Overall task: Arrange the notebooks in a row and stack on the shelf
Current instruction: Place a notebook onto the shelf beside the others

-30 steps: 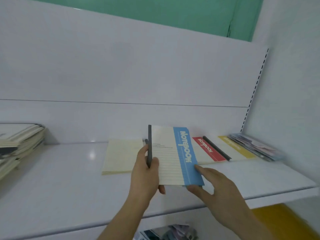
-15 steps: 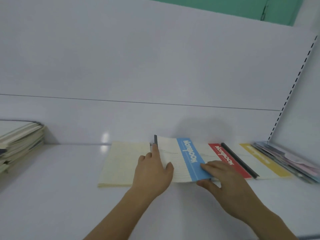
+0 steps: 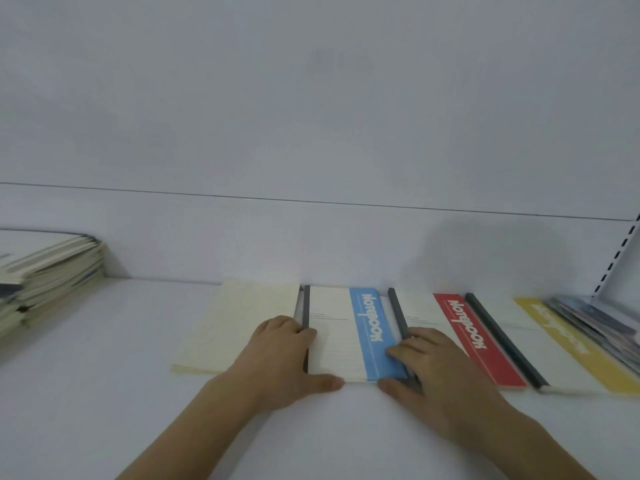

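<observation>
On the white shelf [image 3: 104, 393], both hands lie flat with fingers spread, pinching nothing: the left hand [image 3: 277, 358] presses the dark spine edge of the cream notebook with a blue band [image 3: 346, 334], the right hand [image 3: 436, 368] its blue edge. Four notebooks lie flat in the row: a plain cream notebook [image 3: 239, 323], the blue one, a red-banded notebook [image 3: 464, 334] and a yellow-banded notebook [image 3: 561, 341]. One tall notebook stack [image 3: 52, 275] waits far left; one loose pile of printed sheets [image 3: 602, 323] lies at right. Pushing unevenly could skew the blue notebook or ride it over a neighbour.
</observation>
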### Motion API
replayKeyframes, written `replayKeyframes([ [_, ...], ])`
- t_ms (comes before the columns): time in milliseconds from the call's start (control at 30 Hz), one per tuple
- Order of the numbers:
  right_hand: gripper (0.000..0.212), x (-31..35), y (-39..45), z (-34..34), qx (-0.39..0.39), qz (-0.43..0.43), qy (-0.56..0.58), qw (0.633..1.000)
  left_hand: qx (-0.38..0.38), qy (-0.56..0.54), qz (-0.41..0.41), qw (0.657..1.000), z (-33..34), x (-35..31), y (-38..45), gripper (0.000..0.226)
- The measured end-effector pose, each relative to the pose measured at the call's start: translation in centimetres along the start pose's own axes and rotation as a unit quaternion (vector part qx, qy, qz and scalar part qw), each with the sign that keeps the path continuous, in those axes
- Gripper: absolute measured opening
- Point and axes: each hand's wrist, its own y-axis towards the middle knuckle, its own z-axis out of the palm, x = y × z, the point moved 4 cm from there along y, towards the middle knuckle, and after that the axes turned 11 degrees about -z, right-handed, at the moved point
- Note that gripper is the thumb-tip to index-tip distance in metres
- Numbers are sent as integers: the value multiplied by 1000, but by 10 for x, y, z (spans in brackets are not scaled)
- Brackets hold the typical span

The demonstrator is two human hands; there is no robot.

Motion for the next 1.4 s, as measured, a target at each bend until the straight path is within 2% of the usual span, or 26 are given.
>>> replayKeyframes([
  [67,66,-2,3,0,2,-14,16,1000,17,-11,8,1000,-4,-1,1,58],
  [133,65,-4,6,0,1,-27,18,999,39,-17,11,999,-8,0,3,53],
  [300,60,-5,8,0,6,-22,32,999,39,-22,8,999,-14,4,6,54],
  [433,63,-2,9,0,3,-15,28,999,61,-42,10,997,-10,7,6,64],
  [633,68,1,10,2,5,6,27,1000,64,-30,11,997,-14,5,4,49],
  [767,66,2,6,2,4,13,23,1000,26,16,13,999,-14,2,1,58],
  [933,62,9,6,-4,-8,10,26,1000,-38,-40,0,998,-21,0,-17,75],
  [1133,60,42,19,-1,-6,-15,26,1000,-179,-92,-55,978,-28,20,-51,53],
  [1400,67,148,52,-7,-21,-83,49,995,-266,-81,-120,953,-55,97,-130,40],
])
